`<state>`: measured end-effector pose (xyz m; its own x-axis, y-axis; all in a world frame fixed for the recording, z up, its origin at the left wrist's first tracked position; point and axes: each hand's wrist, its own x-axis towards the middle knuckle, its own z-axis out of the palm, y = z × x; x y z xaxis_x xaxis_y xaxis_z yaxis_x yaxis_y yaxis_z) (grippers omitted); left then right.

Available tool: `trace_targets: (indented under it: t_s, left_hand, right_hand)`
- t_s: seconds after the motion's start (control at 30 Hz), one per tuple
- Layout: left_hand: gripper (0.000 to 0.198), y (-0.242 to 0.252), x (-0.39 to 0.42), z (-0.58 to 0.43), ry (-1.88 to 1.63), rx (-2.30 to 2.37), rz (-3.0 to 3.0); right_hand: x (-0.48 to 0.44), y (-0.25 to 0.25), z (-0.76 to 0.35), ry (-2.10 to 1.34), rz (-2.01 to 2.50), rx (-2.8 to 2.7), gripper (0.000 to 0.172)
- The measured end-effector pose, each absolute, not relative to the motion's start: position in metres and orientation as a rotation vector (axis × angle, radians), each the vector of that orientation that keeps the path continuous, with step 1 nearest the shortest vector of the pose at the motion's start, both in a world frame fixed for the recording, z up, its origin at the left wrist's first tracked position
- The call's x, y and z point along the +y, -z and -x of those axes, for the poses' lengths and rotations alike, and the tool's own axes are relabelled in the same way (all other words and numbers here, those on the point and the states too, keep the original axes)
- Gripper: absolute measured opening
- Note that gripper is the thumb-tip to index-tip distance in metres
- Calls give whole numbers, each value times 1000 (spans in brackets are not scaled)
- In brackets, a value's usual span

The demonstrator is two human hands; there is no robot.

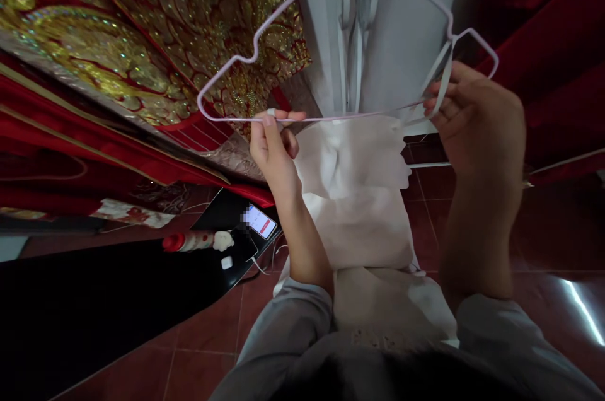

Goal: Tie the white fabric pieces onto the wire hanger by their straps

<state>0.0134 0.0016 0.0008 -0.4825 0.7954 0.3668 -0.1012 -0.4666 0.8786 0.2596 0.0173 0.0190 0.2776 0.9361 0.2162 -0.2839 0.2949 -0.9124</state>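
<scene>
A thin pale lilac wire hanger [326, 23] is held up in front of me. My left hand [271, 142] pinches its bottom bar near the middle-left. My right hand [472, 117] is closed around the hanger's right shoulder and a whitish strap [437, 82] of the garment. A white garment [359, 193] hangs below the bar between my forearms and drops toward my lap. Grey sleeves cover both my arms.
A red dress with gold sequin embroidery [155, 29] fills the upper left. A black glossy table [94, 300] carries a phone [259, 221] with a lit screen, a white charger and a red-capped bottle [193, 240]. Red floor tiles lie below; red fabric hangs at right.
</scene>
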Motion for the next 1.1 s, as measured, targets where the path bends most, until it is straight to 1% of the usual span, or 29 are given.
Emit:
trace_targets:
  t_s: [0.1, 0.17, 0.27, 0.33, 0.4, 0.43, 0.53, 0.57, 0.63, 0.73, 0.8, 0.87, 0.93, 1.03, 1.1]
  left_hand:
    - [36, 2, 4, -12, -2011, 1081, -1127]
    - [36, 4, 6, -11, -2017, 1057, -1141]
    - [33, 6, 6, -10, -2023, 1009, -1140]
    - [34, 6, 5, -9, -2016, 1020, -1156]
    - [37, 6, 4, -8, -2005, 1056, -1172]
    - [38, 6, 4, -9, -2002, 1073, -1172]
    - [36, 6, 4, -11, -1984, 1113, -1141]
    - [35, 6, 4, -12, -1977, 1120, -1128]
    - [33, 5, 3, -16, -1968, 1096, -1107]
    - [33, 5, 0, -20, -1952, 1025, -1091]
    - [32, 9, -3, -18, -1921, 1050, -1120]
    - [23, 15, -5, -11, -1952, 1107, -1144]
    - [14, 22, -5, 1, -2111, 1197, -1104]
    - [15, 26, -1, 24, -2463, 1355, -968]
    - [13, 21, 4, 38, -2583, 1382, -1030]
  right_hand:
    - [15, -31, -260, -1058, 904, -1074, 28]
    - [19, -40, -257, -1019, 856, -1120, 36]
    - [37, -47, -261, -771, 757, -1104, 47]
    - [52, -41, -273, -562, 701, -1113, 53]
    - [60, -26, -290, -399, 676, -1081, 51]
    - [61, -18, -297, -324, 675, -1032, 47]
    - [49, 4, -305, -110, 754, -897, 27]
    - [41, 8, -302, -82, 788, -912, 23]
    - [27, 9, -288, -147, 866, -1077, 20]
    - [14, 5, -263, -357, 958, -1419, 24]
    - [11, 4, -252, -408, 1009, -1526, 25]
    - [10, 7, -247, -400, 1033, -1553, 24]
    - [9, 13, -247, -389, 1053, -1565, 25]
    - [8, 22, -249, -402, 1081, -1626, 34]
    - [8, 27, -250, -416, 1083, -1656, 41]
